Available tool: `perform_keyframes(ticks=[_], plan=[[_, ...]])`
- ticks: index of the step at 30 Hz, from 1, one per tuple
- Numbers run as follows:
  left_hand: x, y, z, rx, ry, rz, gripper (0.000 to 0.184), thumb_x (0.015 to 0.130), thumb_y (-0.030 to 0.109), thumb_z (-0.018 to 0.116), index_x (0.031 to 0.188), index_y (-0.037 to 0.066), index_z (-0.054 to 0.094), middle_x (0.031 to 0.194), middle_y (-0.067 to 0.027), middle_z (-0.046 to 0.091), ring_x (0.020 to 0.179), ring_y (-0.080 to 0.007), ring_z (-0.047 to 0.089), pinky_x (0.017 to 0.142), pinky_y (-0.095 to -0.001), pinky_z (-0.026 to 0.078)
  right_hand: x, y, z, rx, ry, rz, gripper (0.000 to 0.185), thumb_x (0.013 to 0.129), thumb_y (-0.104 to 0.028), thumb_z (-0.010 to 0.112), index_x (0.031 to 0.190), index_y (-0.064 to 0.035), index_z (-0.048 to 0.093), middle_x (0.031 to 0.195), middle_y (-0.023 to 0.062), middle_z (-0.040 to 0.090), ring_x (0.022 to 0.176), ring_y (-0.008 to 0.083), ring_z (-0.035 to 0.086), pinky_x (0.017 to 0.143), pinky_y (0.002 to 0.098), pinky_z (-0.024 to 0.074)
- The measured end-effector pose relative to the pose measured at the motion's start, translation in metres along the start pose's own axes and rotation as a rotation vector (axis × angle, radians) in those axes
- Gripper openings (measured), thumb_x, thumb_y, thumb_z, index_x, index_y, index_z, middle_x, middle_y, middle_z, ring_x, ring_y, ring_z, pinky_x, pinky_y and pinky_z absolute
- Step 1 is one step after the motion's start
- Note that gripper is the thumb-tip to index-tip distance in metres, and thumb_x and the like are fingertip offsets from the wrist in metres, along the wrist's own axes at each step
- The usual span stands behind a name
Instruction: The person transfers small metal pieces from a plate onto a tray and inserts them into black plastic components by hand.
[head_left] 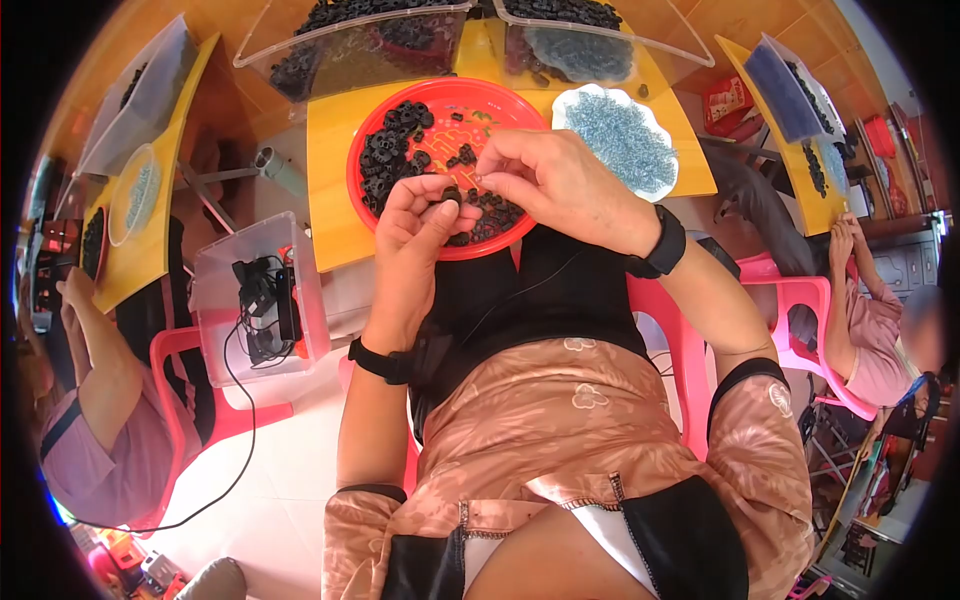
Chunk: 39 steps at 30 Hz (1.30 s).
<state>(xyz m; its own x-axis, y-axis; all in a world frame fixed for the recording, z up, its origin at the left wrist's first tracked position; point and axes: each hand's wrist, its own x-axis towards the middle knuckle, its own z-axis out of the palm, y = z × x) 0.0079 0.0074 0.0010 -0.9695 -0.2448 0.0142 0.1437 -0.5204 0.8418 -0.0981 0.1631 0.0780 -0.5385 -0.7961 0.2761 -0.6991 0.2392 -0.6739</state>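
Observation:
Over the red round tray (365,130), my left hand (412,222) pinches a small black part (452,195) between thumb and fingers. My right hand (560,185) is closed just to the right of it, thumb and forefinger pressed together. What those fingertips hold, if anything, is too small to make out. Larger black ring-like pieces (385,160) heap along the tray's left side. Smaller black parts (490,212) lie near its front edge, partly behind my hands. Right of the tray, a white scalloped dish (667,160) is filled with thin, silvery-blue pieces (615,140).
Two clear bins (370,65) (610,50) of black parts stand at the back of the yellow table (335,225). A clear box (215,300) with cables and a black device sits at left. Other people work at side tables, one on the left (110,430), another on the right (875,330).

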Motion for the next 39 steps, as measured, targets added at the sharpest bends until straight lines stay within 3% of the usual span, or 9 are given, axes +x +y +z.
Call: perform_keyframes(ticks=[6, 12, 18, 24, 27, 28, 32, 38, 39], plan=[[0.0, 0.003, 0.002, 0.061, 0.02, -0.023, 0.02, 0.09, -0.001, 0.058, 0.109, -0.001, 0.057, 0.099, -0.008, 0.064, 0.087, -0.014, 0.065, 0.078, -0.024, 0.053, 0.002, -0.007, 0.001, 0.013, 0.034, -0.103, 0.01, 0.08, -0.006, 0.061, 0.086, 0.001, 0.064, 0.079, 0.0149, 0.065, 0.078, 0.0323, 0.063, 0.07, 0.0387, 0.0497], [0.0, 0.0, -0.002, 0.079, 0.008, -0.003, 0.023, 0.087, -0.002, 0.062, 0.11, -0.001, 0.059, 0.095, -0.0082, 0.066, 0.083, -0.0143, 0.066, 0.076, -0.025, 0.053, -0.001, -0.004, 0.006, 0.01, -0.058, -0.09, 0.01, 0.083, -0.003, 0.062, 0.092, 0.0002, 0.065, 0.079, 0.0108, 0.066, 0.072, 0.0215, 0.065, 0.066, 0.0293, 0.0497], [-0.002, 0.0, -0.001, 0.076, -0.048, -0.055, 0.018, 0.086, -0.002, 0.063, 0.105, -0.001, 0.063, 0.089, -0.0078, 0.067, 0.08, -0.0132, 0.065, 0.074, -0.0241, 0.053, -0.005, -0.003, -0.001, 0.361, -0.16, 0.217, 0.02, 0.081, -0.001, 0.068, 0.1, 0.0014, 0.063, 0.08, 0.0041, 0.067, 0.075, 0.009, 0.063, 0.067, 0.0234, 0.0496], [-0.002, 0.004, -0.008, -0.045, -0.209, -0.187, 0.017, 0.087, 0.001, 0.063, 0.104, 0.0, 0.063, 0.088, -0.007, 0.068, 0.077, -0.0113, 0.065, 0.072, -0.0223, 0.053, -0.007, 0.011, -0.002, 0.502, -0.297, 0.341, 0.022, 0.08, -0.008, 0.073, 0.099, -0.0015, 0.065, 0.078, -0.0009, 0.063, 0.07, 0.0048, 0.058, 0.064, 0.0191, 0.0458], [-0.002, 0.003, -0.007, -0.098, -0.175, -0.177, 0.017, 0.088, 0.002, 0.062, 0.105, 0.001, 0.062, 0.088, -0.0057, 0.067, 0.078, -0.0108, 0.064, 0.072, -0.0216, 0.052, 0.009, 0.027, -0.004, 0.501, -0.24, 0.175, 0.021, 0.083, -0.022, 0.071, 0.087, -0.0018, 0.067, 0.074, -0.0005, 0.062, 0.063, 0.0047, 0.057, 0.054, 0.0209, 0.0447], [-0.001, 0.001, -0.007, -0.114, -0.148, -0.166, 0.017, 0.089, 0.002, 0.062, 0.106, 0.001, 0.062, 0.088, -0.0052, 0.067, 0.078, -0.0108, 0.064, 0.072, -0.0214, 0.052, 0.021, 0.026, -0.013, 0.506, -0.269, 0.369, 0.027, 0.087, -0.029, 0.067, 0.079, -0.0029, 0.067, 0.073, -0.0005, 0.063, 0.064, 0.0055, 0.058, 0.054, 0.0227, 0.0454], [0.001, 0.0, -0.006, -0.164, -0.069, -0.129, 0.016, 0.09, 0.002, 0.061, 0.105, 0.002, 0.06, 0.091, -0.004, 0.065, 0.08, -0.0107, 0.064, 0.071, -0.021, 0.052, 0.079, 0.076, -0.006, -0.208, -0.25, 0.26, 0.021, 0.081, -0.023, 0.069, 0.084, -0.0018, 0.07, 0.074, 0.0099, 0.068, 0.061, 0.0182, 0.064, 0.06, 0.0303, 0.05], [0.002, 0.001, -0.006, -0.167, -0.066, -0.138, 0.014, 0.09, 0.002, 0.061, 0.104, 0.003, 0.06, 0.093, -0.0041, 0.065, 0.08, -0.011, 0.064, 0.071, -0.0214, 0.052, 0.108, 0.112, 0.037, -0.503, -0.06, 0.133, 0.015, 0.072, -0.014, 0.073, 0.082, -0.0029, 0.071, 0.074, 0.0162, 0.068, 0.072, 0.0355, 0.066, 0.069, 0.0415, 0.0523], [0.002, 0.001, -0.007, -0.166, -0.07, -0.139, 0.014, 0.09, 0.002, 0.061, 0.104, 0.003, 0.06, 0.093, -0.0042, 0.065, 0.08, -0.0111, 0.064, 0.071, -0.0214, 0.052, 0.107, 0.111, 0.038, -0.519, -0.042, 0.139, 0.014, 0.072, -0.013, 0.073, 0.081, -0.0024, 0.07, 0.074, 0.0162, 0.068, 0.071, 0.0335, 0.067, 0.069, 0.0402, 0.0524]])
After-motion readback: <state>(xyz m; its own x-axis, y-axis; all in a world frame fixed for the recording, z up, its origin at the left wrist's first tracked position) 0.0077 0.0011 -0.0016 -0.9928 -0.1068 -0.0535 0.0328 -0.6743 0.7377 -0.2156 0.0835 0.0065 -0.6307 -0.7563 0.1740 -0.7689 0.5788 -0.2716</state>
